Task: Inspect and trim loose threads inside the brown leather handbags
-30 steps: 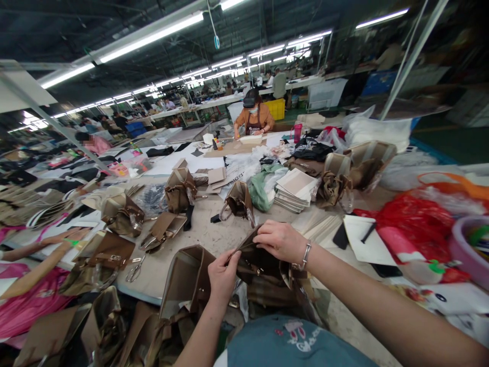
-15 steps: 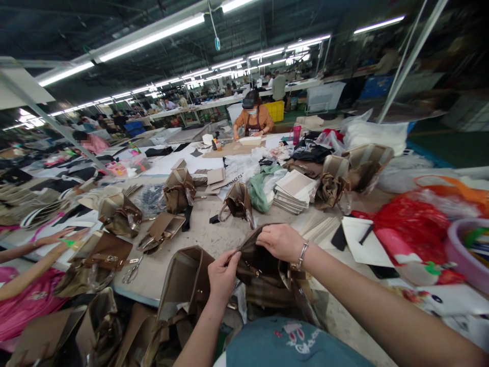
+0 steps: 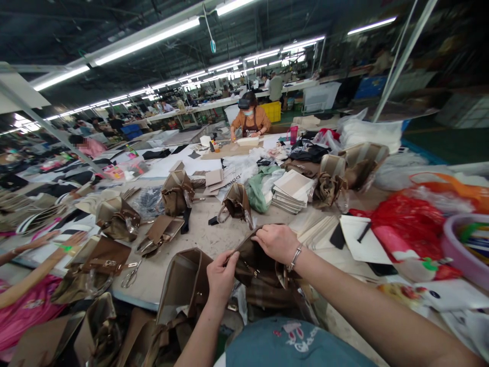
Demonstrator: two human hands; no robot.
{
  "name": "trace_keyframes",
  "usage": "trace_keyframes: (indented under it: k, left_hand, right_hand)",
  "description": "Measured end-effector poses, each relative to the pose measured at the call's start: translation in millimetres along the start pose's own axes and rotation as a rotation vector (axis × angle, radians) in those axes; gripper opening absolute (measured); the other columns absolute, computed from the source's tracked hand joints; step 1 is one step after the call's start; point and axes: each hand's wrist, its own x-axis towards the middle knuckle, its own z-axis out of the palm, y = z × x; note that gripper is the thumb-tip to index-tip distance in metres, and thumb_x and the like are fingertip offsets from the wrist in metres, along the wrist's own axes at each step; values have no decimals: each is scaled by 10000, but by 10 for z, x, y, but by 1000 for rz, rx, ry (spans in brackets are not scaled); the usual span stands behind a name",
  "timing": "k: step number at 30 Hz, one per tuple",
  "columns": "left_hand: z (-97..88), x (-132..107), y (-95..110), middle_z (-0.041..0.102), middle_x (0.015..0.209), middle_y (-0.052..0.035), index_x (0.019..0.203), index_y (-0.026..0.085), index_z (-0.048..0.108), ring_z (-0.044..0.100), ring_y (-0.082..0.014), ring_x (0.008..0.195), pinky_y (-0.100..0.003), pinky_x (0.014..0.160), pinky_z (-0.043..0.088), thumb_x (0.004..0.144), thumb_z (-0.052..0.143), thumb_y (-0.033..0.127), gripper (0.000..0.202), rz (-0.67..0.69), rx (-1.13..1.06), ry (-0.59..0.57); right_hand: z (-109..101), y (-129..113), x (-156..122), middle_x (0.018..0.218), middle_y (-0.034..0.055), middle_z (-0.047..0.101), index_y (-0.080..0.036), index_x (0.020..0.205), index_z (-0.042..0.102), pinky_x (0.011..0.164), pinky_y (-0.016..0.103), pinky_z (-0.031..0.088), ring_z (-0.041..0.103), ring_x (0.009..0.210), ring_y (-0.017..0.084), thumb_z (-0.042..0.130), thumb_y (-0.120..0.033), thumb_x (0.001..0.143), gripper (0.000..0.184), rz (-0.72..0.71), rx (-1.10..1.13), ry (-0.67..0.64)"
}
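Both my hands hold a dark brown leather handbag (image 3: 260, 267) at the near edge of the work table (image 3: 214, 237). My left hand (image 3: 220, 278) pinches the bag's upper left edge, fingers closed on it. My right hand (image 3: 277, 243), a metal bracelet on its wrist, grips the bag's top flap from above. An open tan bag (image 3: 183, 280) stands just left of my left hand.
Several brown bags lie about the table, with scissors (image 3: 131, 275) at the left, a stack of pale cards (image 3: 292, 189), green plastic (image 3: 257, 191), red plastic (image 3: 405, 224) and a pink tub (image 3: 464, 250). Another person's arms (image 3: 34, 255) reach in at the left. A worker (image 3: 250, 120) sits opposite.
My hands have barely shifted on the bag. The view has drifted slightly, and the arms at the left have moved a little.
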Motion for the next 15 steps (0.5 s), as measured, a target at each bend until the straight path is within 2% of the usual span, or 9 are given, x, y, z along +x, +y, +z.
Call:
trace_keyframes:
  k: [15]
  left_hand:
    - [-4, -3, -16, 624, 644, 10, 734, 140, 660, 549, -123, 624, -195, 597, 426, 753, 585, 353, 226, 23, 39, -56]
  right_hand:
    - [-13, -59, 22, 708, 55, 624, -169, 727, 590, 551, 262, 289, 576, 666, 164, 396, -385, 913, 345, 67, -49, 17]
